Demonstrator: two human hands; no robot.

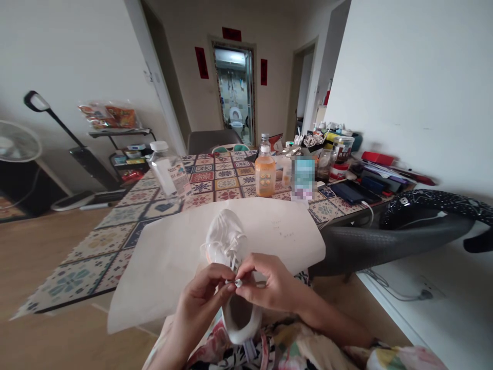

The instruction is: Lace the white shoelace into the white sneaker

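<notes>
White mesh-like uppers and a pale, rounded toe mark out a lace-up sneaker (226, 231), placed centrally in front of the person, its toe pointing away and its open collar toward the lap. The front part lies over a large, creased sheet of white paper (165, 262); the heel end sits close to loose clothing in a multicoloured floral print (300, 347).

Both bare hands meet above the shoe's opening. The left hand (208, 290) has its thumb and index finger drawn together in a narrow pinch, and the right hand (265, 282) does the same from the other side — the fingertips nearly touching around a short bit of white shoelace (238, 282). Which fingers bear more of the grip, I cannot tell. More lacing crosses the shoe's front, with loose loops to either side.

Under the paper is a table with a multicoloured, tile-patterned cover (71, 277). Beyond the paper's far edge stand a white-capped clear plastic bottle (169, 172), tilted in view, and a plastic bottle of orange drink (265, 177); right of the latter is a pixelated, pale blue item (303, 177). Farther right lies a dark, flat device (355, 191) — a white cable (370, 213) runs to it.
</notes>
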